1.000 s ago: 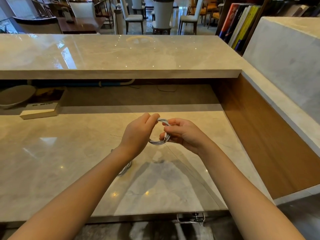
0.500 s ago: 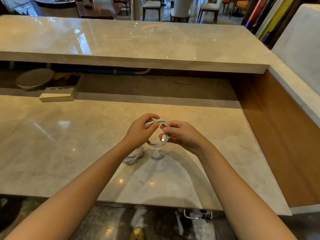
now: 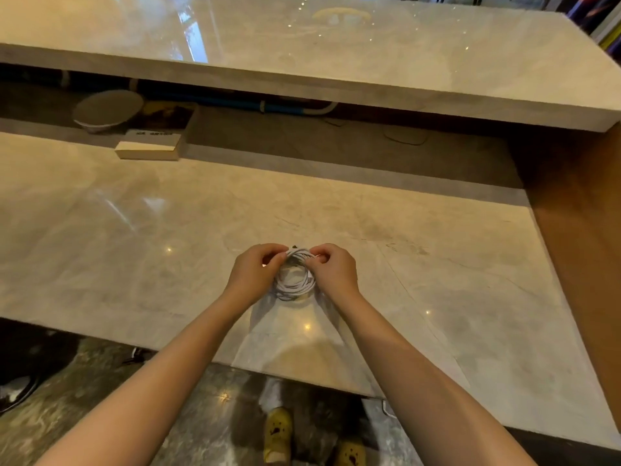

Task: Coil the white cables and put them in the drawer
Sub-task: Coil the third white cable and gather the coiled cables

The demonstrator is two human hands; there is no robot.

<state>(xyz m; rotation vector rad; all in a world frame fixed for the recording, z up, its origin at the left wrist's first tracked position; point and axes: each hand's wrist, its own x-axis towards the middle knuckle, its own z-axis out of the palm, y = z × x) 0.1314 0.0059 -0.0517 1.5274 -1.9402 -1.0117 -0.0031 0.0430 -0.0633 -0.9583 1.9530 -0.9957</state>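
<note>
Your left hand [image 3: 253, 275] and right hand [image 3: 336, 274] each pinched the top of the white cable [image 3: 295, 287], fingers curled round its loops. The tail that trailed beneath your left wrist a moment earlier had joined the coil below your fingertips; winding looked nearly done, drawer unseen.

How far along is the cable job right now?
Done: the white cable is wound into a coil of several loops. In hand: the left hand and right hand both pinch its top, over the marble counter. Left: stowing it; no drawer is in view.
</note>
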